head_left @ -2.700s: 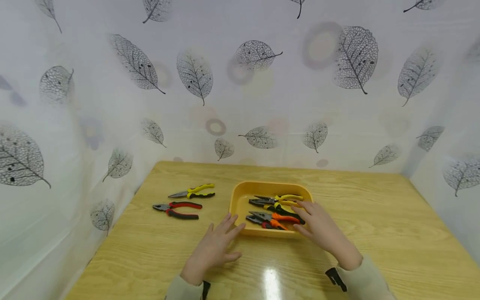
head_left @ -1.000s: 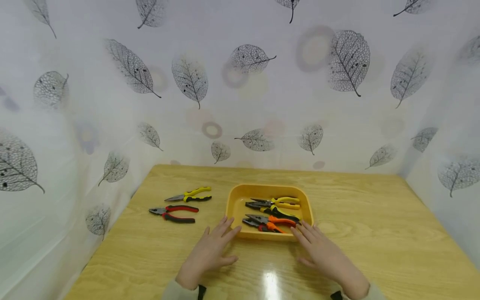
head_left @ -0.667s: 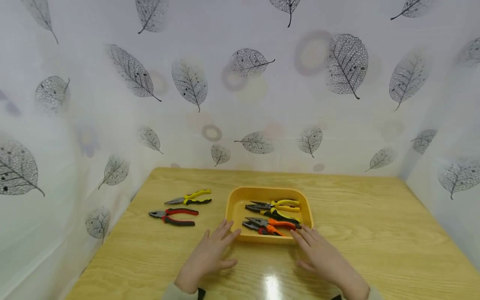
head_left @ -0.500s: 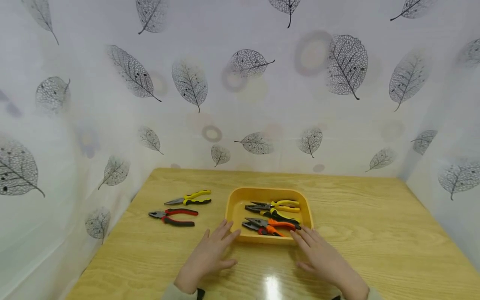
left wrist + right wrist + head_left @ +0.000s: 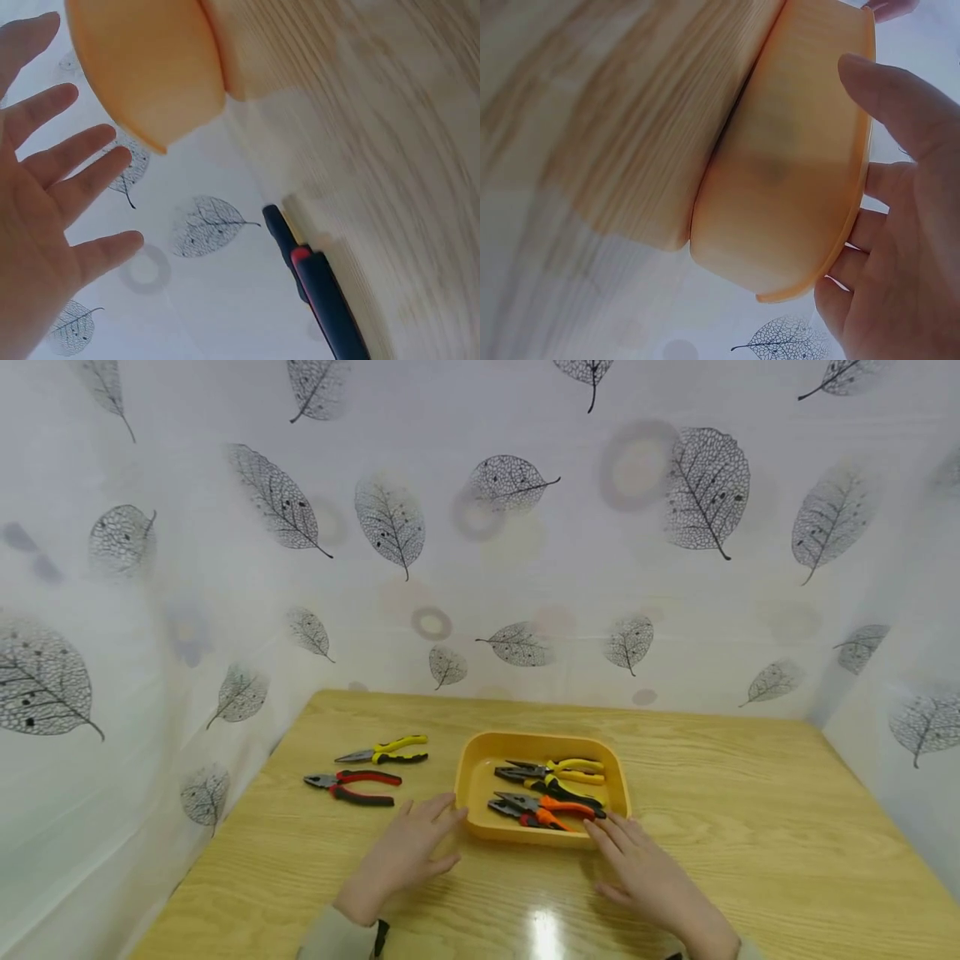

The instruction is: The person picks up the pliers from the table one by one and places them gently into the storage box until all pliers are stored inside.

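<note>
A yellow plastic tray (image 5: 480, 744) sits on the table, with several pliers lying in it. Orange-handled pliers (image 5: 558, 808) are at its front, yellow-and-black pliers (image 5: 558, 787) behind them. My left hand (image 5: 405, 852), fingers spread and straight, is beside the tray's front left corner; the left wrist view shows the palm with nothing in it. At the front right corner, my right hand (image 5: 648, 868) rests relaxed fingers over the rim. Its thumb (image 5: 889, 97) stands out from the wall in the right wrist view.
Left of the tray, red-and-black pliers (image 5: 363, 777) and yellow-and-black long-nose pliers (image 5: 386, 750) lie on the wooden table (image 5: 720, 777). A leaf-printed curtain (image 5: 480, 568) rises behind the table and along both sides.
My right hand has drawn back from over the pliers to the tray's front right corner. My left hand has just shifted a little left, off the tray's rim.
</note>
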The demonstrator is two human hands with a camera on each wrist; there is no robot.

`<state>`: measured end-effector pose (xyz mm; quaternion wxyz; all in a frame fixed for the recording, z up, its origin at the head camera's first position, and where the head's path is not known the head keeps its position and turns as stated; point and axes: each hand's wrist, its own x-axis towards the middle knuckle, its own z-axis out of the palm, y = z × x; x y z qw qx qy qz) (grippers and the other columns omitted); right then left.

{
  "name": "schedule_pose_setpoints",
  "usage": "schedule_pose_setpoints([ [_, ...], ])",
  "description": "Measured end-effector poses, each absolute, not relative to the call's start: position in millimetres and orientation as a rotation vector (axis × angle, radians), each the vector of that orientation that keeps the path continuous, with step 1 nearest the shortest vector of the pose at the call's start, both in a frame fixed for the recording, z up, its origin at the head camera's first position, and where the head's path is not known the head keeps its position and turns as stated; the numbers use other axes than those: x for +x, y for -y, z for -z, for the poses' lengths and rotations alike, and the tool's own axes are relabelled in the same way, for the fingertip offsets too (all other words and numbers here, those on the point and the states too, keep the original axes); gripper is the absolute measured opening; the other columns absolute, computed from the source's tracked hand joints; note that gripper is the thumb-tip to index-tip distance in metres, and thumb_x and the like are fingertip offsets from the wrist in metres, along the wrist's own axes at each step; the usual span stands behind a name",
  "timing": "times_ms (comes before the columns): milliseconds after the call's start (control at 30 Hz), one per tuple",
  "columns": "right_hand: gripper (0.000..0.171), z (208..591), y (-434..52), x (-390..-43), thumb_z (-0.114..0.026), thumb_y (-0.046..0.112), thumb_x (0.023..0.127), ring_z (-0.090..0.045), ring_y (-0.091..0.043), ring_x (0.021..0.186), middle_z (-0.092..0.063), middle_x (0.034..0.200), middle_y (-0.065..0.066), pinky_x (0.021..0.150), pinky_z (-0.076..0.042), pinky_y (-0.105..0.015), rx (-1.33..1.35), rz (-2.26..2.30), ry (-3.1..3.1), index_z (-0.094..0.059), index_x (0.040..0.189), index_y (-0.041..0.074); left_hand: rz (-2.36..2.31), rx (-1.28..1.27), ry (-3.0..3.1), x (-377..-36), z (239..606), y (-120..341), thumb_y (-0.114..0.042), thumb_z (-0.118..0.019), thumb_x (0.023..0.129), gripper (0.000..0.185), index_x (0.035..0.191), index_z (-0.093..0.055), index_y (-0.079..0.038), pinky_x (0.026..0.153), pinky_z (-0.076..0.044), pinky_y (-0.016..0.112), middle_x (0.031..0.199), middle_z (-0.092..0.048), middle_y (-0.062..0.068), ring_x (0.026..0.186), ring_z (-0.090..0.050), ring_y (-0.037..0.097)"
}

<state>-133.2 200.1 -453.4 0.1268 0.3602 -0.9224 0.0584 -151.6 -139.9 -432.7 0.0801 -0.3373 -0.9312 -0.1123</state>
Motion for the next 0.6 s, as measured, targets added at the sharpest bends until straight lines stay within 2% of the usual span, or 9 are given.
schedule_pose_setpoints([
  [167,0.077,455,-200,-134,-0.069,0.036,0.071,-0.038,-0.038,0.116,-0.045,0.124,-0.021,0.095,-0.031,-0.05,1.046,-0.182,2.665,-0.038,0.13,-0.003,0.264,-1.02,2.74,-160,431,157,-0.032,-0.067,0.077,0.048,0.118,-0.054,-0.01,0.084,-0.037,0.058,0.117,-0.053,0.01,0.105,-0.05,0.027],
  [433,0.076,454,-198,-134,-0.07,0.035,0.07,-0.039,-0.039,0.116,-0.046,0.123,-0.021,0.094,-0.031,-0.051,1.054,-0.185,2.659,-0.04,0.129,-0.003,0.093,-1.06,2.511,-184,439,190,-0.033,-0.07,0.073,0.04,0.102,-0.061,-0.007,0.076,-0.046,0.042,0.098,-0.059,0.005,0.088,-0.057,0.02],
  [600,0.075,455,-198,-134,-0.069,0.035,0.071,-0.038,-0.039,0.116,-0.046,0.123,-0.021,0.094,-0.03,-0.051,1.051,-0.197,2.673,-0.04,0.129,-0.003,0.052,-1.04,2.576,-199,444,211,-0.038,-0.069,0.073,0.044,0.102,-0.06,-0.006,0.078,-0.044,0.041,0.101,-0.056,0.006,0.093,-0.053,0.023],
])
